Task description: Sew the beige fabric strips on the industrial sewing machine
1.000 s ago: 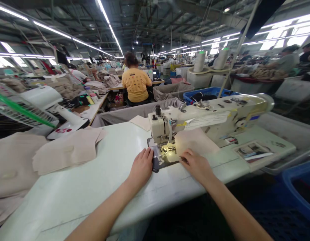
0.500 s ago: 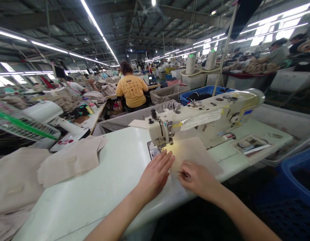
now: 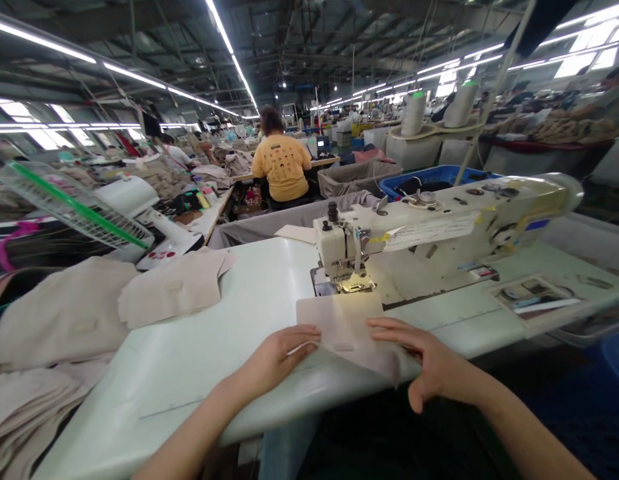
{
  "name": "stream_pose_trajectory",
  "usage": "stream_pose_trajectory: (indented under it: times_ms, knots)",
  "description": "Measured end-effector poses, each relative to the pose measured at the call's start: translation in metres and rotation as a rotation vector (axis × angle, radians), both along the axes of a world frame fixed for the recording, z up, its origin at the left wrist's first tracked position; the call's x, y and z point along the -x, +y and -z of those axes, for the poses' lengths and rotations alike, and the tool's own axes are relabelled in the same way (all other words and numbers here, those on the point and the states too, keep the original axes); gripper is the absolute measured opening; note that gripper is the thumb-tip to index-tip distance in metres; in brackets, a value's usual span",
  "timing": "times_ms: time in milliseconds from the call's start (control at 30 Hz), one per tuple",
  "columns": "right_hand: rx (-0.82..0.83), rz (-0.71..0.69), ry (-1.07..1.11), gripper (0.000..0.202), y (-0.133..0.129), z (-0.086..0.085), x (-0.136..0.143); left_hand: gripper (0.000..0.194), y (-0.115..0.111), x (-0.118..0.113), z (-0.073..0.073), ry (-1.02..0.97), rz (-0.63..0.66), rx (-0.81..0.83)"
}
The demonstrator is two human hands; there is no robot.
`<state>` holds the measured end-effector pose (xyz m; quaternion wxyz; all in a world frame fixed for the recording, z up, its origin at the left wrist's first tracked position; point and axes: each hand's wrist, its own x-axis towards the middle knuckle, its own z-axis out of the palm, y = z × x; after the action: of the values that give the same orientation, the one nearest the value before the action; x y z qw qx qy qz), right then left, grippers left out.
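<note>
Left hand (image 3: 277,357) is pinching the panel (image 3: 339,319) and right hand (image 3: 437,363), spread, is touching it, just near of the foot (image 3: 357,287); stitching done can't be told, more pieces (image 3: 189,300) are lying left.

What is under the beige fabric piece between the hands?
Pale tabletop shows beside the beige fabric piece, and part of the metal plate under the sewing machine head shows beyond the fabric's far edge. Whatever lies beneath is covered; I can't tell how far the plate continues.

Cloth pc (image 3: 347,317) blurry @ btm, crate (image 3: 614,363) cut off.
</note>
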<state>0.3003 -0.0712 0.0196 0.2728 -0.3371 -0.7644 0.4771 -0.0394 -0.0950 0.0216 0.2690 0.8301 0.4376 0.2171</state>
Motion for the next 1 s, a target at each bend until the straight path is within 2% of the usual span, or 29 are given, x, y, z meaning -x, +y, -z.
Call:
stream_pose_trajectory:
  times_ms: [100, 167, 200, 300, 400, 500, 567, 700, 767, 867, 1000]
  knots:
    - [-0.047, -0.013, -0.129, 0.062, 0.005, 0.003, 0.016, 0.03, 0.0, 0.002, -0.01, -0.06, -0.115, 0.104]
    - [-0.046, 0.026, -0.123, 0.041, 0.013, 0.009, 0.029, 0.032, 0.002, 0.002, -0.015, -0.099, -0.194, 0.185]
    - [-0.024, 0.064, -0.083, 0.038, 0.018, 0.013, 0.034, 0.033, 0.003, 0.001, -0.015, -0.125, -0.236, 0.224]
    - [0.083, 0.362, 0.053, 0.047, 0.031, 0.028, 0.048, 0.037, 0.008, -0.001, -0.01, -0.221, -0.354, 0.289]
    - [0.117, 0.685, 0.123, 0.049, 0.034, 0.039, 0.057, 0.036, 0.01, -0.004, 0.001, -0.267, -0.453, 0.252]
    - [0.103, 0.829, 0.162, 0.046, 0.027, 0.044, 0.061, 0.032, 0.008, -0.008, 0.008, -0.235, -0.54, 0.196]
    - [0.061, 0.827, 0.117, 0.039, 0.022, 0.043, 0.061, 0.029, 0.006, -0.01, 0.011, -0.21, -0.575, 0.176]
    - [-0.028, 0.654, -0.057, 0.024, 0.019, 0.035, 0.059, 0.028, 0.004, -0.013, 0.013, -0.125, -0.638, 0.155]
    - [-0.034, 0.601, -0.092, 0.021, 0.021, 0.032, 0.058, 0.028, 0.003, -0.015, 0.014, -0.044, -0.696, 0.149]
    - [-0.034, 0.606, -0.096, 0.027, 0.023, 0.03, 0.058, 0.021, -0.001, -0.021, 0.017, -0.006, -0.762, 0.107]
    - [0.008, 0.653, -0.169, 0.046, 0.027, 0.032, 0.056, 0.064, -0.009, -0.029, 0.021, -0.028, -0.831, 0.075]
